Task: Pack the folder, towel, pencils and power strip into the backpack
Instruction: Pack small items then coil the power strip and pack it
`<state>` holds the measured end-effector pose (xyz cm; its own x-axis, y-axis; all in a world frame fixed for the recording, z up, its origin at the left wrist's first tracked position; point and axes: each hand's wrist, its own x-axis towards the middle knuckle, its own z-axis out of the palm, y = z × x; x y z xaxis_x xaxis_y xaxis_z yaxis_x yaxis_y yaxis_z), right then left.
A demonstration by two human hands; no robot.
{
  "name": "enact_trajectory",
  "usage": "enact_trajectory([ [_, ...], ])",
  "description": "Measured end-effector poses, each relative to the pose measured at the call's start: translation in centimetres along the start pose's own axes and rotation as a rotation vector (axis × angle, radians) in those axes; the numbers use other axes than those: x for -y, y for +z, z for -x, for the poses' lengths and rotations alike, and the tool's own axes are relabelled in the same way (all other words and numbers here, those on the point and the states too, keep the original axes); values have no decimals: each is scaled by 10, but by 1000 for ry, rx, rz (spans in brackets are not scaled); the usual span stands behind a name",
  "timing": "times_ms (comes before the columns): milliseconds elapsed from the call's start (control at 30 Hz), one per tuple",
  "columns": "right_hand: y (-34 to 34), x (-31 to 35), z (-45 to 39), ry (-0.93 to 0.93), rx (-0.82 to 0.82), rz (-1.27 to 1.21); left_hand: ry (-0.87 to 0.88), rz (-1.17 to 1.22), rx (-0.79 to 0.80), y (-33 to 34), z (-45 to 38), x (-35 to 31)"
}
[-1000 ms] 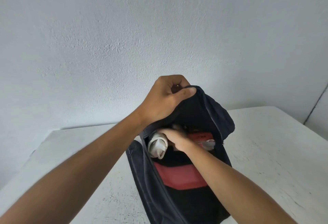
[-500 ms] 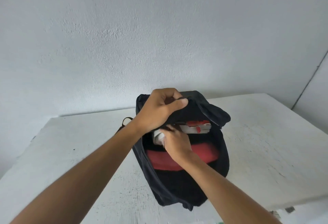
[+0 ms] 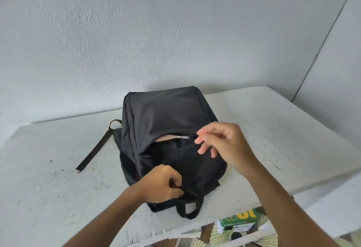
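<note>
Now, scene: a black backpack point(image 3: 172, 129) is seen lying flat on a white table point(image 3: 58, 168), with one strap point(image 3: 93, 151) trailing to the left.
Change: half a second ago the backpack was held upright with its mouth wide, and a red item and white items could be seen inside; the front panel has since been dropped over them and the bag laid down.
Opening: only a narrow gap is left, where a pale sliver and a zipper pull point(image 3: 183, 137) are visible.
Left hand point(image 3: 162, 185): the fingers are curled tight on the fabric near the top handle point(image 3: 188, 208), so the bag is pinned in place.
Right hand point(image 3: 222, 145): it has been drawn out of the bag and is loosely spread, nothing held, the fingertips just beside the zipper pull.
Contents: the folder, towel, pencils and power strip cannot be told apart now; they are judged to be inside.
Meaning: packing is taken as done, and only the zipping seems to be left.
Below the table edge: a green box point(image 3: 239, 220) is partly seen.
</note>
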<state>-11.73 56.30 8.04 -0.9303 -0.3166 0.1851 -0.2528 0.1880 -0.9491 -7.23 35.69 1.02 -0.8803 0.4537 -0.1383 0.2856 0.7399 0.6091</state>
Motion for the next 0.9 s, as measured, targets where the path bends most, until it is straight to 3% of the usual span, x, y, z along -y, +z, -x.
enact_trajectory([
  [67, -10, -30, -17, 8, -233, 134, -59, -76, 51, 0, -3, -3],
  [167, -21, -70, -39, -25, -180, 493, -93, -53, 141, -16, -17, -27],
  [233, -21, -87, -48, -77, -42, 620, -41, -15, -21, -24, -30, -45],
  [300, -21, -98, -54, -137, 37, 743, 49, -53, -291, -22, -49, -59],
  [400, -28, -99, -60, -142, 92, 866, 102, -308, -594, -12, -80, -66],
  [533, -45, -86, -64, -83, 143, 595, -34, -454, -691, 5, -116, -59],
  [767, -66, -69, -64, 215, 175, -100, -60, -354, -840, 10, -135, -60],
  [833, -67, -72, -64, 171, 165, -162, -71, -261, -888, 11, -132, -62],
  [900, -64, -80, -65, 10, 114, 7, -112, -99, -906, 9, -130, -67],
])
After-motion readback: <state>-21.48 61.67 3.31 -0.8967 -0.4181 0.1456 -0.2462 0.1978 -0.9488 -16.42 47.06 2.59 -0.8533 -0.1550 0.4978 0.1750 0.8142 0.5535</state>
